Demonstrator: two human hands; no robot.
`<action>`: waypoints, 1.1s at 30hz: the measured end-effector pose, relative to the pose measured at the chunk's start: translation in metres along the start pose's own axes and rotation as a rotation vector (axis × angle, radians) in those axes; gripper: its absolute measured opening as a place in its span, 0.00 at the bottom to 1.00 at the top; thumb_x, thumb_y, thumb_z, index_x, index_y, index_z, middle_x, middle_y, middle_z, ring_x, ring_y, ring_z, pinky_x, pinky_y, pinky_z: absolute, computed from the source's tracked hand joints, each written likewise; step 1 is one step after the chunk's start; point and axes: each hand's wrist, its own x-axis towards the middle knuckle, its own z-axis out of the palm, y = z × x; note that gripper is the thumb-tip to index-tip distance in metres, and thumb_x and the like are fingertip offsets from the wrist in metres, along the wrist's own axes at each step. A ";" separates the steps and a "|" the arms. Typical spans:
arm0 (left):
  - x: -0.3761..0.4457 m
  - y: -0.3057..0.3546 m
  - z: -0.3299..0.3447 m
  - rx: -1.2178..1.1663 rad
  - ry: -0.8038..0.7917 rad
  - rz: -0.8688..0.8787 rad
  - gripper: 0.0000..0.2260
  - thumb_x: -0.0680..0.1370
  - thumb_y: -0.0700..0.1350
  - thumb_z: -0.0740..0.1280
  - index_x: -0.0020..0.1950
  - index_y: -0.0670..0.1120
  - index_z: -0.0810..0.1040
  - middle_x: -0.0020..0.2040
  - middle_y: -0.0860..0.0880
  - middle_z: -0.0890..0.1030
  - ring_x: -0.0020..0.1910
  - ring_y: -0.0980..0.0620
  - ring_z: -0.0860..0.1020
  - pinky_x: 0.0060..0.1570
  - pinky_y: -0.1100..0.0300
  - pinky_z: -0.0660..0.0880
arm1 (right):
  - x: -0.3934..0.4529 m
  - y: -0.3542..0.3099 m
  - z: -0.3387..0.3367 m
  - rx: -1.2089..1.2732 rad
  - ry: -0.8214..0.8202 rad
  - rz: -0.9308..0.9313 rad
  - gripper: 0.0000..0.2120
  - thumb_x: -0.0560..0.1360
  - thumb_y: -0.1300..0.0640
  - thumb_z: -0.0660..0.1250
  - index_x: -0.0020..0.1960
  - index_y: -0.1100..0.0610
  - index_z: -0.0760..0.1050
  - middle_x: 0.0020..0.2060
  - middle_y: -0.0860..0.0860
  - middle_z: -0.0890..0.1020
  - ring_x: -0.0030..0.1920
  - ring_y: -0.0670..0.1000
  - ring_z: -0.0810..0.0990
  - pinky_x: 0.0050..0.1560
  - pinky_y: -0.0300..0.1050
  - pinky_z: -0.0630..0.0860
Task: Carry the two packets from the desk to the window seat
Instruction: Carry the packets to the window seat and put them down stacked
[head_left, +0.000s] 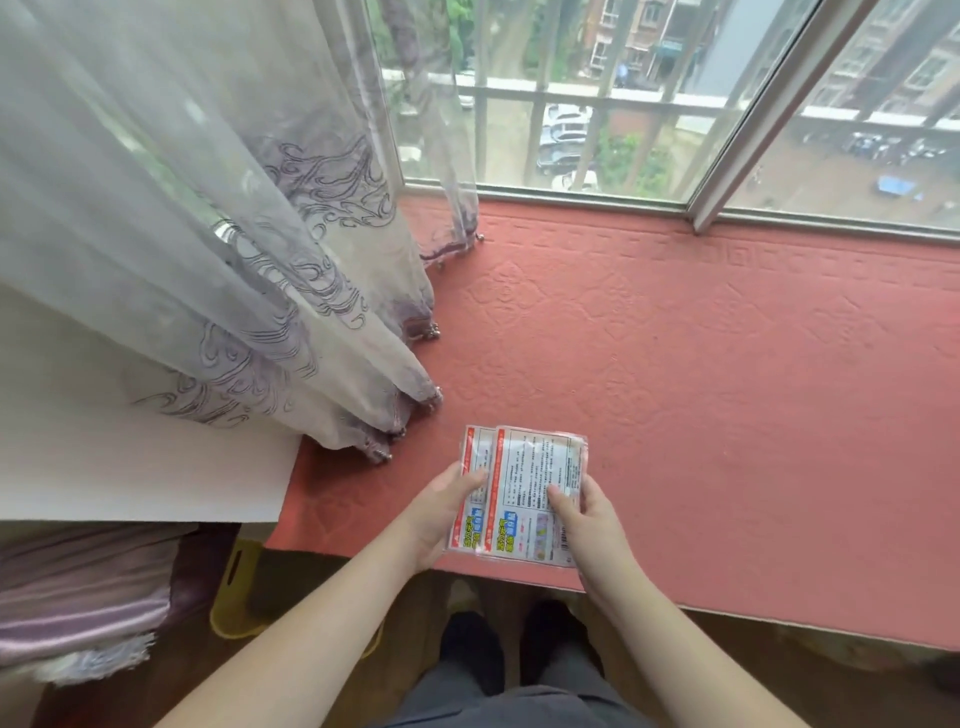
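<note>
Two flat printed packets overlap just above the front edge of the window seat (701, 374), which has a pink embossed cover. The left packet (475, 462) lies partly under the right packet (535, 478). My left hand (441, 509) grips the left packet's left edge, thumb on top. My right hand (587, 525) holds the right packet's right side, thumb pressed on its face. Whether the packets rest on the cover or hover just above it cannot be told.
A sheer embroidered curtain (234, 260) hangs over the seat's left end, its beaded hem close to the packets. A white board (140, 467) juts out at left. The window frame (571, 197) runs along the back. A yellow stool (234, 587) stands below, left of my feet.
</note>
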 end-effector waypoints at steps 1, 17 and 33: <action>0.003 -0.002 0.000 0.017 -0.030 0.010 0.17 0.81 0.51 0.66 0.68 0.46 0.74 0.60 0.40 0.85 0.59 0.40 0.83 0.57 0.43 0.81 | 0.003 0.004 0.003 0.007 -0.002 0.008 0.08 0.82 0.59 0.64 0.59 0.50 0.78 0.52 0.50 0.89 0.50 0.50 0.89 0.47 0.51 0.86; 0.070 -0.060 -0.028 0.039 0.149 -0.140 0.12 0.82 0.41 0.64 0.64 0.52 0.75 0.56 0.45 0.87 0.53 0.45 0.86 0.49 0.46 0.84 | 0.069 0.065 0.032 -0.140 0.126 0.161 0.13 0.83 0.59 0.62 0.67 0.57 0.74 0.54 0.51 0.85 0.50 0.50 0.87 0.51 0.55 0.86; 0.125 -0.090 -0.048 0.776 0.599 0.004 0.10 0.80 0.39 0.62 0.59 0.48 0.77 0.48 0.53 0.80 0.44 0.56 0.80 0.36 0.65 0.75 | 0.127 0.099 0.053 -0.291 0.312 0.214 0.14 0.81 0.60 0.62 0.66 0.56 0.76 0.53 0.49 0.83 0.53 0.51 0.84 0.56 0.55 0.83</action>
